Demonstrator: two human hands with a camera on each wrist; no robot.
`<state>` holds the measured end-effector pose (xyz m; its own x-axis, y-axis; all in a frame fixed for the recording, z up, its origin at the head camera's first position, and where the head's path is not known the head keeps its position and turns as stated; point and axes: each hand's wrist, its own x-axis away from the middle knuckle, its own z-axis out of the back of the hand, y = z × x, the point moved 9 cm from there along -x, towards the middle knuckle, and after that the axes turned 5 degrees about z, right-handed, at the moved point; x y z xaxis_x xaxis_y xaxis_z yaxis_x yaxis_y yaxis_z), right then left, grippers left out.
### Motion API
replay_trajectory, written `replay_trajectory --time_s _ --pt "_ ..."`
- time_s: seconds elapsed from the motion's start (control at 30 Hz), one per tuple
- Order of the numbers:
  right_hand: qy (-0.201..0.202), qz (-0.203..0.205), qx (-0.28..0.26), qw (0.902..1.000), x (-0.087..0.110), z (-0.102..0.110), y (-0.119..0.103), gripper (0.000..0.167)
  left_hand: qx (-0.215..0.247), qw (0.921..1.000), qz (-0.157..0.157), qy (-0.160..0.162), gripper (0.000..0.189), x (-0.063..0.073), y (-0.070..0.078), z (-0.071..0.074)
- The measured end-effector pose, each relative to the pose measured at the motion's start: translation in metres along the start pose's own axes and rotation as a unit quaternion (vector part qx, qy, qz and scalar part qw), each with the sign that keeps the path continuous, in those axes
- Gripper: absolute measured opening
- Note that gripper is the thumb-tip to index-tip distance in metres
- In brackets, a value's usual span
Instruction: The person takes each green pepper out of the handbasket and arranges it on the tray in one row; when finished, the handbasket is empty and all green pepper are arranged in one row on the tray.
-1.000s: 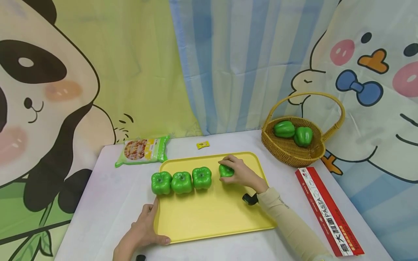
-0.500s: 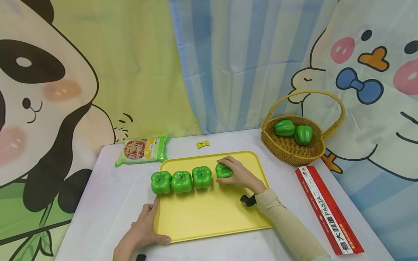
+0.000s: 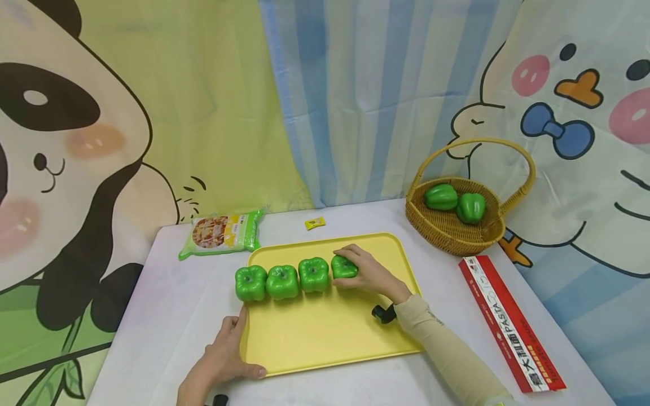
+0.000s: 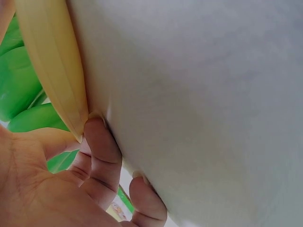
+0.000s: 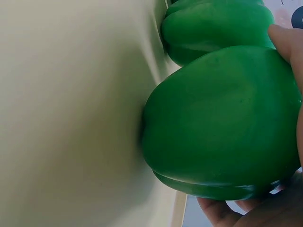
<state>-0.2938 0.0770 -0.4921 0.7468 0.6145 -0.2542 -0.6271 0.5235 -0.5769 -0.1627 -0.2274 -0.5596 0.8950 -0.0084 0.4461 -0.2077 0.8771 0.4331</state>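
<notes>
In the head view a yellow tray (image 3: 325, 338) lies on the white table. Three green bell peppers stand in a row along its far left part: the left one (image 3: 251, 283), the middle one (image 3: 282, 282) and the right one (image 3: 313, 274). My right hand (image 3: 368, 274) holds a fourth bell pepper (image 3: 344, 267) between thumb and fingers, a narrow gap away from that row. The right wrist view shows this held pepper (image 5: 222, 123) low over the tray, overlapping another pepper behind it. My left hand (image 3: 223, 355) holds the tray's near left corner, fingers along the side and thumb at the front edge.
A wicker basket (image 3: 442, 239) with two more green bell peppers stands at the back right. On the right lies a red pasta box (image 3: 513, 324). Behind the tray are a green-edged food packet (image 3: 220, 233) and a small yellow wrapped sweet (image 3: 315, 223).
My right hand has slid left with the bell pepper, bringing it closer to the three in the row. The left hand has stayed at the tray's corner.
</notes>
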Motion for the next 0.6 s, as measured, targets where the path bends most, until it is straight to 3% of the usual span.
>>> replay_trajectory --time_s 0.6 --pt "-0.01 -0.003 -0.006 0.9999 -0.0038 -0.0064 -0.0027 0.079 0.003 0.9999 -0.009 0.003 0.158 0.0026 0.0019 0.0014"
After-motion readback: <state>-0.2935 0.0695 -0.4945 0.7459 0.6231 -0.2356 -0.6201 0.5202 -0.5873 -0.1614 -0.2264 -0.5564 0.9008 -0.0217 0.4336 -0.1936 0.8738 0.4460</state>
